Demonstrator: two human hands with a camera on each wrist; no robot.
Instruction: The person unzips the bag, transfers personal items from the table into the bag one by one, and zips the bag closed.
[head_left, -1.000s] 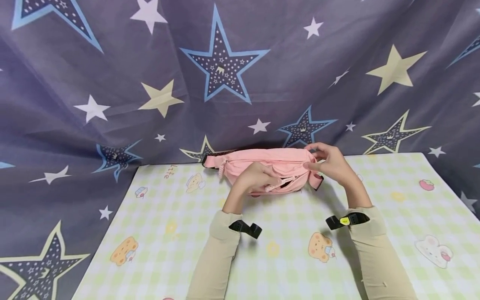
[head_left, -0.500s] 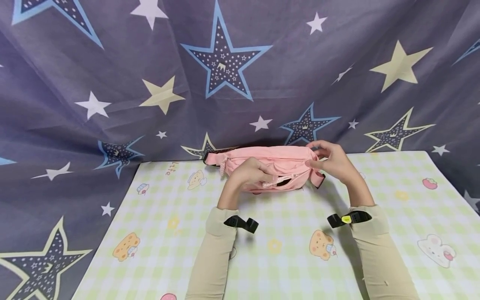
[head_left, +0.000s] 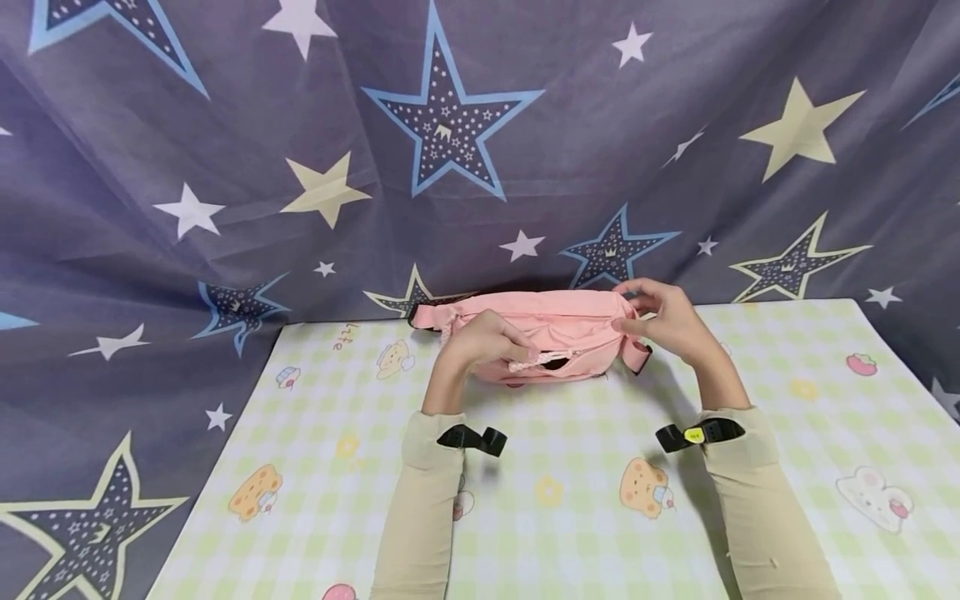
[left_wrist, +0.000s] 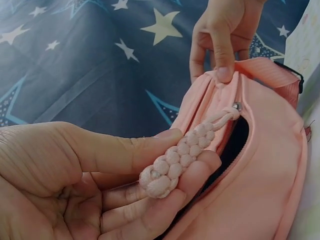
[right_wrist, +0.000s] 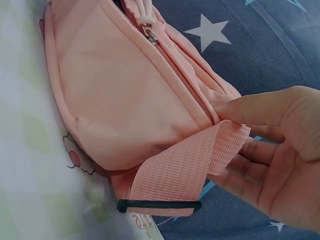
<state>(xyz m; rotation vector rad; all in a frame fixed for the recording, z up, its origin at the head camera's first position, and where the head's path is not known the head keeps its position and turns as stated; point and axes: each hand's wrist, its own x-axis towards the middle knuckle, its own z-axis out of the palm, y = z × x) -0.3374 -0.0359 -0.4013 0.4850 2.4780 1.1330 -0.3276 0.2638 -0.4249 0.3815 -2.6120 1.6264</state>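
Observation:
A pink waist bag (head_left: 577, 325) sits at the table's back edge. My left hand (head_left: 491, 337) pinches the braided cord zipper pull (left_wrist: 175, 160) between thumb and fingers. The pull runs taut to a metal slider (left_wrist: 237, 106) on the front pocket. A dark opening (left_wrist: 235, 140) shows on the left-hand side of the slider, while the zipper teeth (right_wrist: 185, 77) are joined from there to the bag's right end. My right hand (head_left: 663, 321) grips that end with thumb and fingers, beside the folded strap (right_wrist: 170, 165) with its black buckle (right_wrist: 160, 205).
The table (head_left: 570, 542) wears a green-and-white checked cover with printed cartoon figures. Right behind the bag hangs a dark curtain (head_left: 465, 242) with a star pattern. A second braided pull (head_left: 447, 327) hangs at the bag's left end.
My left hand has moved left along the bag, drawing the zipper pull and slider with it. My right hand keeps its grip on the right end. The camera view has shifted slightly.

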